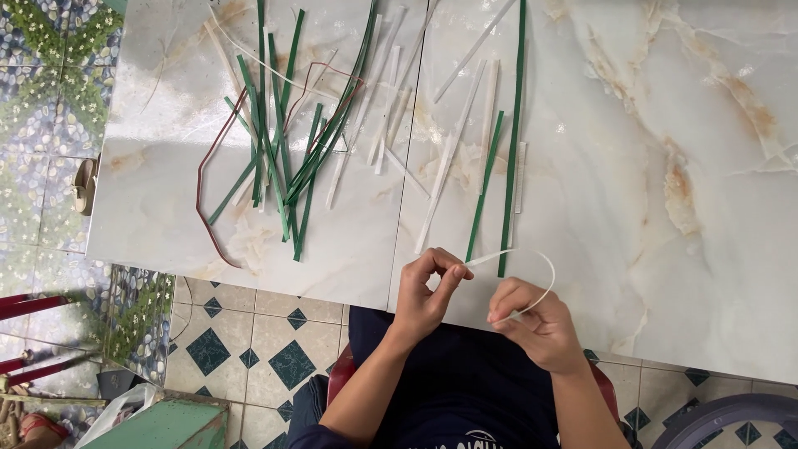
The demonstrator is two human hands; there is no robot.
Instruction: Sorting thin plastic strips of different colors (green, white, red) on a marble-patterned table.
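White strip [532, 258] bent into loop at near edge of marble table [665, 125] — one end pinched by left hand [426, 293] fingertips, other end gripped in right hand [536, 324] closed fingers. Both hands over table's near edge. Farther onto table: single green strips [509, 158], white strips [449, 166], then green strip pile [287, 141] — dark red cord [204, 179] curling beside it.

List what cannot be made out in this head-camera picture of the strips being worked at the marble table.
- Head view: the ends of the white strip are hidden inside the left hand and right hand.
- Head view: the green strips and white strips run off the top edge.
- Head view: the green box is cut by the bottom edge.
- Head view: the heaped strips overlap too much to count.
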